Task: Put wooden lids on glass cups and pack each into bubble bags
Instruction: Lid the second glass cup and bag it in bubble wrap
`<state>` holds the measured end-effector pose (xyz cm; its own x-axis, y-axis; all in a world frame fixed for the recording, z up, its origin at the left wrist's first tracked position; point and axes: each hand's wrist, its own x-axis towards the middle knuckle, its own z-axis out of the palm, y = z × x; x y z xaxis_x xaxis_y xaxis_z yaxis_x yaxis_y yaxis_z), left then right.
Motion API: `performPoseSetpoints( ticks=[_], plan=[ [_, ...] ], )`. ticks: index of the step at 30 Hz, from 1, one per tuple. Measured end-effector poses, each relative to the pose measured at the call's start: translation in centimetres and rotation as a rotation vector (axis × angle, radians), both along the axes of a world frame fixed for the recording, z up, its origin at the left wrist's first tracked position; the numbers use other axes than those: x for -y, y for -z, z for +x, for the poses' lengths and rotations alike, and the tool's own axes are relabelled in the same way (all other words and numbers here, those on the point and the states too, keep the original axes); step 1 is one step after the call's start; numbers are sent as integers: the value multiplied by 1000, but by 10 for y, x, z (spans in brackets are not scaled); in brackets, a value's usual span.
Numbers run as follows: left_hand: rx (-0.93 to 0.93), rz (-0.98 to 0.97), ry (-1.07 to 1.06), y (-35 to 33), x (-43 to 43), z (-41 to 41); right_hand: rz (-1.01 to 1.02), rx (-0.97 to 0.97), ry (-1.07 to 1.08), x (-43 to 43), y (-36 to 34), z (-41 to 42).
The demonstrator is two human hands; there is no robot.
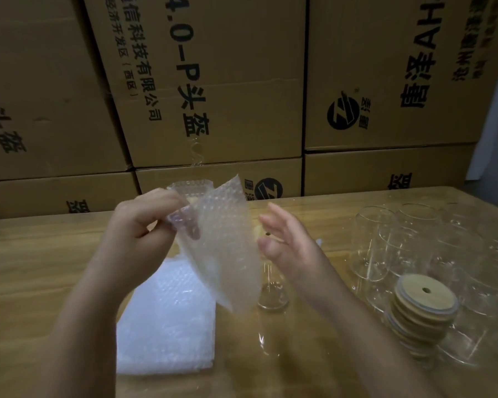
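Observation:
My left hand [140,222] pinches the top edge of a clear bubble bag [224,248], which hangs in the air above the table. My right hand [285,239] hovers just right of the bag, fingers spread and holding nothing. Behind that hand stands a glass cup [272,294] with a wooden lid [260,232] on it, mostly hidden by the bag and my fingers. A stack of flat bubble bags [167,326] lies on the table below my left hand. On the right a stack of wooden lids [423,308] with straw holes sits among several empty glass cups [374,242].
The wooden table [41,268] carries everything. Large brown cardboard boxes [213,81] with black print form a wall right behind its far edge. More bubble wrap [190,188] shows behind my left hand near that edge.

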<state>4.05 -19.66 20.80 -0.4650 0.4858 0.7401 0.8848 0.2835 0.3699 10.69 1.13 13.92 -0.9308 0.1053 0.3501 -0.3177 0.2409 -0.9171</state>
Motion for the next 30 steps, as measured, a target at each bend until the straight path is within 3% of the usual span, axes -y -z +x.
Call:
performPoseSetpoints(
  ticks=[3, 9, 11, 14, 17, 20, 22, 25, 28, 30],
  plan=[
    [74, 130, 13, 7, -2, -8, -1, 113, -209, -12, -17, -1],
    [247, 367, -226, 30, -3, -24, -1, 24, -297, -28, -21, 1],
    [234, 379, -354, 37, -11, -28, 39, 17, -252, -27, -19, -2],
    [123, 327, -571, 42, -25, -27, 117, -11, -23, -21, -13, -11],
    [127, 254, -472, 39, -42, -15, 49, -49, 102, -12, -6, -17],
    [363, -12, -303, 40, -62, -3, 80, -63, 118, -2, -1, -20],
    [425, -99, -314, 42, -69, 1, 161, -103, 145, 2, 1, -21],
    [467, -35, -342, 42, -66, -2, 208, -144, 125, 3, -1, -19],
    [566, 24, -284, 39, -58, -4, 145, -86, 32, 3, -4, -16],
    [597, 41, -283, 37, -53, -4, 104, -53, 83, 1, -4, -17]
  ],
)
